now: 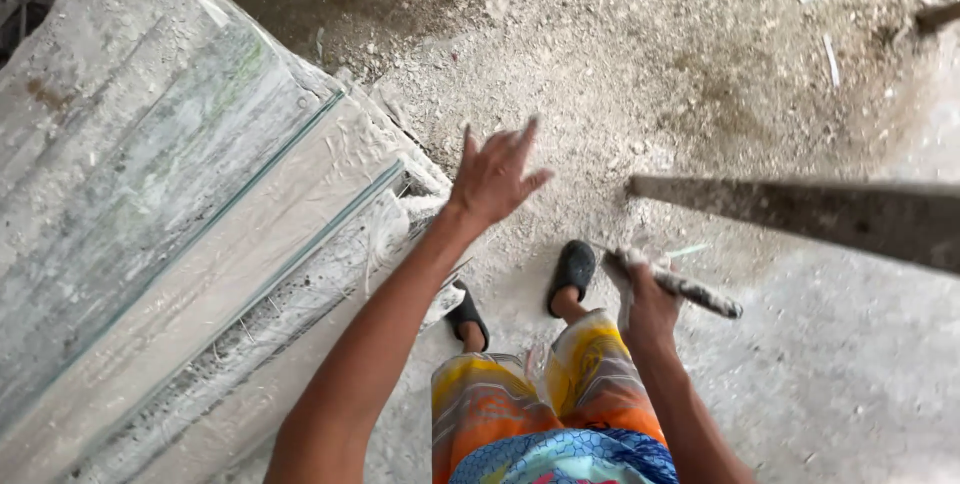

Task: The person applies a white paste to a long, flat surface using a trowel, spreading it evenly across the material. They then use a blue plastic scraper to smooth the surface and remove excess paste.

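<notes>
In the right hand (648, 306), a stick (676, 286) — angled down-right.

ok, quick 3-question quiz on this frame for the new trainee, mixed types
1. True or false: the left hand is gripping the stacked glass sheets.
2. Which hand holds the dusty tool handle? A) left B) right C) both
3. Fill in: the person stands on a dusty floor wearing black ____.

Key
1. False. The left hand is raised with fingers spread, holding nothing, above the floor beside the sheets.
2. B. The right hand is closed around the handle.
3. Sandals.
</notes>
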